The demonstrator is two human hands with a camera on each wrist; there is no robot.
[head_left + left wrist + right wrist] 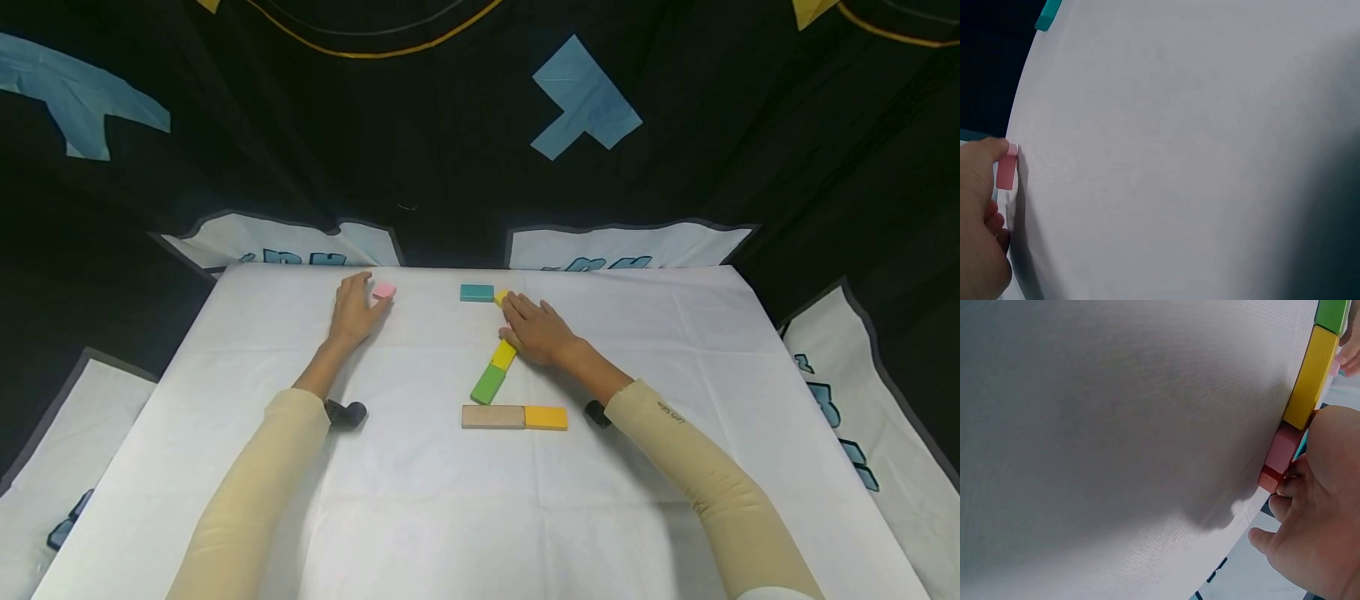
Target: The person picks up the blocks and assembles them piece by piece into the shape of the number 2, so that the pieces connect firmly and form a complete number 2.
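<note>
My left hand [354, 310] is at the table's far edge, around a small pink block [384, 290]. Its thumb touches one end of this block, and the fingers curve beside the other. My right hand [542, 331] lies over a bend in a row of blocks, fingers extended and close together. Under its fingers, the right wrist view shows a darker pink block [1284, 448] and a red block [1270, 479]. A yellow block [503, 354] is by the thumb, followed by a green block [487, 384]. Another yellow piece [500, 297] shows beyond the fingertips, largely covered by them.
A teal block [477, 293] lies at the row's far left end. Nearer me, a plain wooden block [492, 417] and an orange block [546, 418] lie end to end. The white table [420, 517] backs onto a black curtain [442, 158].
</note>
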